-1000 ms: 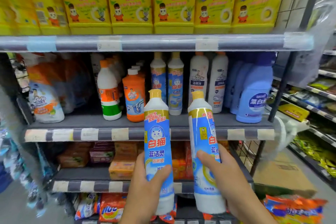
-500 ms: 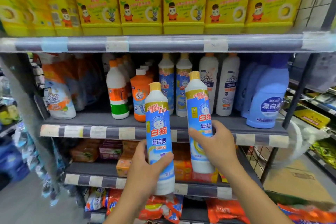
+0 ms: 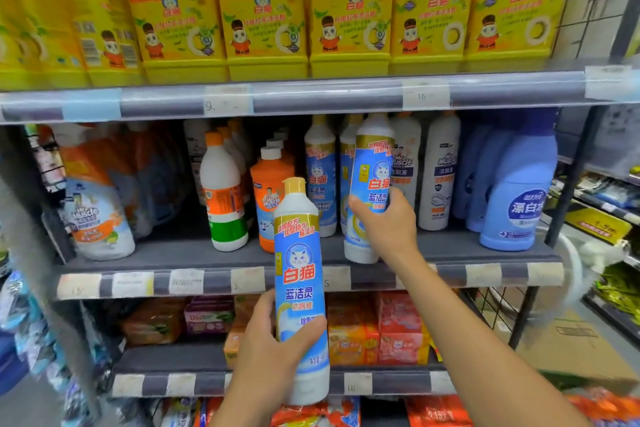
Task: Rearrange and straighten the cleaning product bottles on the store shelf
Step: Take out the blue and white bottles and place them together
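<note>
While left hand [image 3: 273, 343] wraps fingers round lower half of near blue-label bottle [image 3: 300, 274], upright, right hand [image 3: 389, 225] farther up grips 2nd blue-label bottle [image 3: 372, 180], base at front of middle shelf [image 3: 166, 253]; just behind right hand, 2 matching bottles [image 3: 320, 177]

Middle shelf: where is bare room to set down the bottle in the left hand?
Bare shelf between the spray bottle and the green-banded bottle; a front strip between the right hand and the blue bottle. Crowded from the orange bottle to the Muscle bottles.
</note>
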Demonstrator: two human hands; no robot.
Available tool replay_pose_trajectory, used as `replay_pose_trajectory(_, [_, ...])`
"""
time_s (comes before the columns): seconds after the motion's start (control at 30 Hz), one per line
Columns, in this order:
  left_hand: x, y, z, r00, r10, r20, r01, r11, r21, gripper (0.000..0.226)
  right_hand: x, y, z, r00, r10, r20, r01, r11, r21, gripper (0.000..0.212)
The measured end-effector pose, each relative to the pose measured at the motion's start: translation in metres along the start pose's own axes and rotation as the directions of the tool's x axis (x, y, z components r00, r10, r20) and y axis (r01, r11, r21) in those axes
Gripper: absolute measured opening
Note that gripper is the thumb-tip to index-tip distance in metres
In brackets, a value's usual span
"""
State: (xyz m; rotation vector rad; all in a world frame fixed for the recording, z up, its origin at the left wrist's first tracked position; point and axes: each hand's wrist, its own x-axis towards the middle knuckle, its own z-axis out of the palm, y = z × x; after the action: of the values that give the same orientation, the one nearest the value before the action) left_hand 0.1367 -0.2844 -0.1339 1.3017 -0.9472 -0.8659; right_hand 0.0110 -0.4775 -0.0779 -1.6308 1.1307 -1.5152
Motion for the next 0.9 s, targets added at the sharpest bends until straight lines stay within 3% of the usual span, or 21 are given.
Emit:
replay_pose_trajectory(0.37, [0.032,0.005,-0.004,0.998,0.043,0.055,-0.043,0.999,0.004,0.068,0.016,0.029,0.021,0.997,-0.067,-0.044,0.055,0.971,-0.233,0.061])
replay_pose_trajectory(0.5, [0.059,0.013,0.005,0.993,0.111,0.031,-0.111,0.994,-0.008,0.051,0.018,0.029,0.022,0.997,-0.055,-0.054,0.039,0.965,-0.261,0.066])
replay_pose_trajectory(0.77, [0.113,0.03,0.032,0.941,0.332,-0.071,-0.315,0.932,0.179,0.05,0.007,0.04,0.004,0.988,-0.01,0.155,0.043,0.977,-0.209,0.059])
replay_pose_trajectory(0.9, [0.126,0.033,0.041,0.911,0.391,-0.132,-0.343,0.895,0.286,0.052,0.003,0.048,-0.006,0.971,-0.02,0.238,0.067,0.979,-0.192,0.058])
